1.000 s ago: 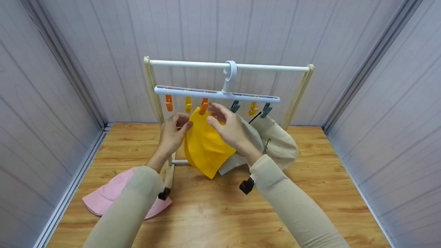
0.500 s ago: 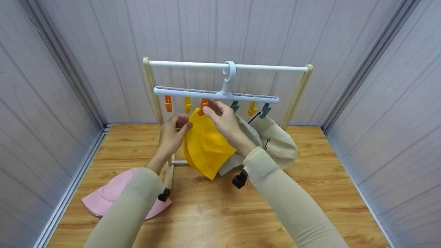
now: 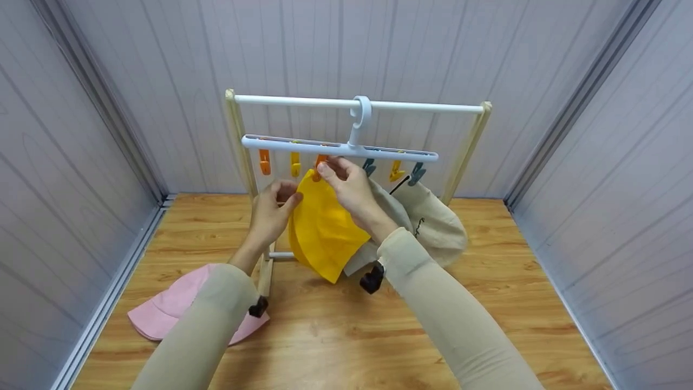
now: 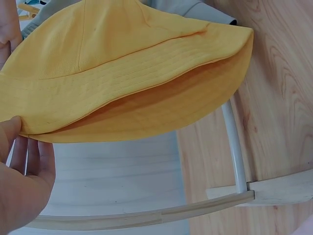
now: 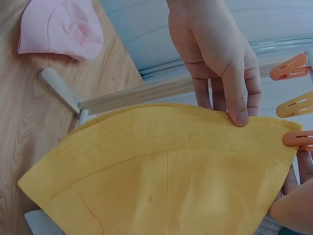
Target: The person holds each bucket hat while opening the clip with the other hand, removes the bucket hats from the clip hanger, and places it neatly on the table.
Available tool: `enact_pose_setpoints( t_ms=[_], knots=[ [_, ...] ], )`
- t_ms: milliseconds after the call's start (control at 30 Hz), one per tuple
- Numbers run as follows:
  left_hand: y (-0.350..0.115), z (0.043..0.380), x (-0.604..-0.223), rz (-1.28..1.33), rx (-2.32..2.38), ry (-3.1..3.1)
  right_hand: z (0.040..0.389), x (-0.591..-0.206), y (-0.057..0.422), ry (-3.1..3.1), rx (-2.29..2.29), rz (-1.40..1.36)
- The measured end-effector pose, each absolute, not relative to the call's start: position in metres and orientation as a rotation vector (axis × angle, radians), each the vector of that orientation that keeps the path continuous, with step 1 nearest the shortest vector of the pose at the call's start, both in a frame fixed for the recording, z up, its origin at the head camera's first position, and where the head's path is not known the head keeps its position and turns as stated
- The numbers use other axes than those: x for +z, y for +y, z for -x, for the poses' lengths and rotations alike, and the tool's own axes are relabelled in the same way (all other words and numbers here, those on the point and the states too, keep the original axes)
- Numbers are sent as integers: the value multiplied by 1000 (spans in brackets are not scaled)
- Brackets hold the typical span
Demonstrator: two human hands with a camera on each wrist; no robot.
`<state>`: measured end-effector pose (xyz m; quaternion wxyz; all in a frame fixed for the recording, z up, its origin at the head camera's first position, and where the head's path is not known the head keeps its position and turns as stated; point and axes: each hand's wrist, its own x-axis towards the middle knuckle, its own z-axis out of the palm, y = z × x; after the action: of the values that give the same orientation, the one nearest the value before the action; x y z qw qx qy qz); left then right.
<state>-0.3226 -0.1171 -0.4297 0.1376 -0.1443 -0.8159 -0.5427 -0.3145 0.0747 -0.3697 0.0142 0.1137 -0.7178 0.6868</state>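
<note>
A yellow bucket hat [image 3: 330,227] hangs folded below the hanger, its upper corner in the middle orange clothespin [image 5: 297,139]. My left hand [image 3: 269,211] pinches the brim edge between thumb and fingers, also plain in the left wrist view. On the other side, my right hand [image 3: 354,192] has its thumb over that orange clothespin, with fingers behind, apparently pinching it. The right wrist view shows only part of this hand beside the hat's corner. To the right hang a grey cloth item [image 3: 392,206], partly hidden by my right hand, and a beige hat [image 3: 436,227] under a dark green clothespin [image 3: 417,173].
The pale blue hanger [image 3: 292,144] hooks over the white rod of a wooden rack [image 3: 235,124]. Other clothespins, orange [image 3: 265,161] and yellow [image 3: 295,163], dangle at its left. A pink bucket hat [image 3: 173,303] lies on the wooden floor at the left. Panelled walls surround the rack.
My right hand has moved slightly left and up, bringing its thumb from the hat onto the orange clothespin. The left hand keeps its hold on the brim.
</note>
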Motion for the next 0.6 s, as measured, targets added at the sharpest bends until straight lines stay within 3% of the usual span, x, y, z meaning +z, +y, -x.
enact_pose_setpoints(
  t_ms=[600],
  knots=[
    [-116, 320, -430, 366, -1615, -2336, 318, -370, 69, -2219, 2050, -358]
  ],
)
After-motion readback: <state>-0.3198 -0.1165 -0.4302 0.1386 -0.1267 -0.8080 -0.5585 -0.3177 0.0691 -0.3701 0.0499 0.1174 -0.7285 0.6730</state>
